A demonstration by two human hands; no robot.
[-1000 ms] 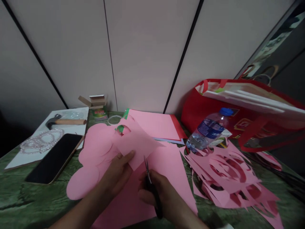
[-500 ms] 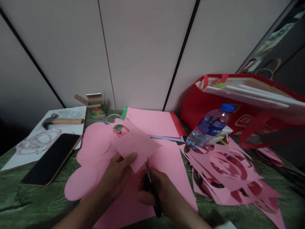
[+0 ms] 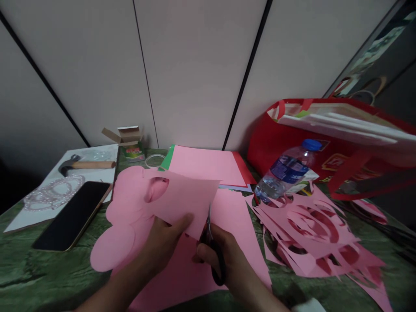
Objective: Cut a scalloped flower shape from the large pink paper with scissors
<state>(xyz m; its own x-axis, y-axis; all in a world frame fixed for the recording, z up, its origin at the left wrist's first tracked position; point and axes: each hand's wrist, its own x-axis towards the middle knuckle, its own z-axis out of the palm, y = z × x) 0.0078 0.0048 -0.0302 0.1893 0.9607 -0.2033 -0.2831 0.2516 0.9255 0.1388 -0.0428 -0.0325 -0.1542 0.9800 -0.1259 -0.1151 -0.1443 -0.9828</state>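
Observation:
My left hand (image 3: 167, 242) pinches a pink sheet of paper (image 3: 191, 195) near its lower edge, thumb on top. A round hole is cut in the sheet's left part. In my right hand (image 3: 221, 251) are black-handled scissors (image 3: 209, 236), their blades pointing up at the sheet's right edge. Under both hands lies a larger pink sheet (image 3: 237, 229). Pink paper circles (image 3: 112, 247) overlap in a group to the left of my left hand.
Pink paper scraps (image 3: 312, 234) pile up at right, by a water bottle (image 3: 286, 169) and a red bag (image 3: 269, 130). Coloured sheets (image 3: 208, 164) lie at the back. At left are a phone (image 3: 73, 216), a hammer (image 3: 87, 165), beads (image 3: 53, 193) and a small open box (image 3: 131, 147).
The held sheet has turned, so its top edge lies more level. My right hand and the scissors have shifted slightly right and up, to the sheet's right edge.

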